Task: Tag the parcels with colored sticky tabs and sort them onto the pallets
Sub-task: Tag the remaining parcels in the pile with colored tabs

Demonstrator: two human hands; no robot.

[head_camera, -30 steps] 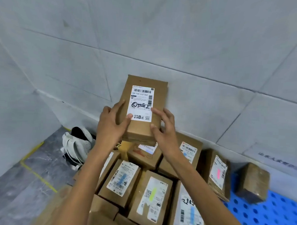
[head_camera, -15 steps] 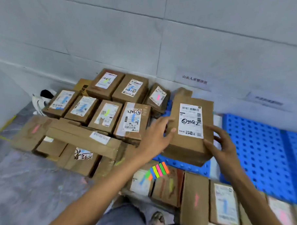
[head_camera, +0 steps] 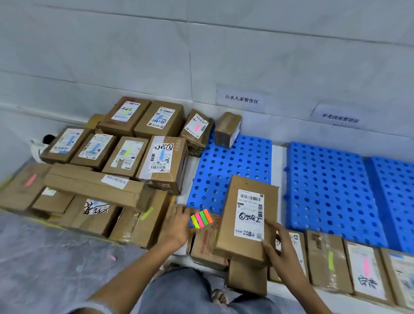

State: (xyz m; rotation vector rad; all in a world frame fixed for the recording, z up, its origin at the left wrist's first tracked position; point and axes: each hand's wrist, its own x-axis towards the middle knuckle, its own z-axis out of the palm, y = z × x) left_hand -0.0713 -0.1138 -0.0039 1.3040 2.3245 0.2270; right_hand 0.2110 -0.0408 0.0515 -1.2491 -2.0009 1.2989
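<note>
Parcel (head_camera: 248, 220) up-left of right hand (head_camera: 280, 251) grip at its corner.

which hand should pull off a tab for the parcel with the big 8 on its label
Left, I'd say. The left hand lies right at the sticky tabs, fingertips against the pad, while the right hand grips the lower corner of the parcel and is busy holding it.

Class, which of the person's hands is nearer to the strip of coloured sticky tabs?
Left. The left hand is at the left edge of the sticky tabs; the right hand is further off to their right, holding the labelled parcel.
</note>
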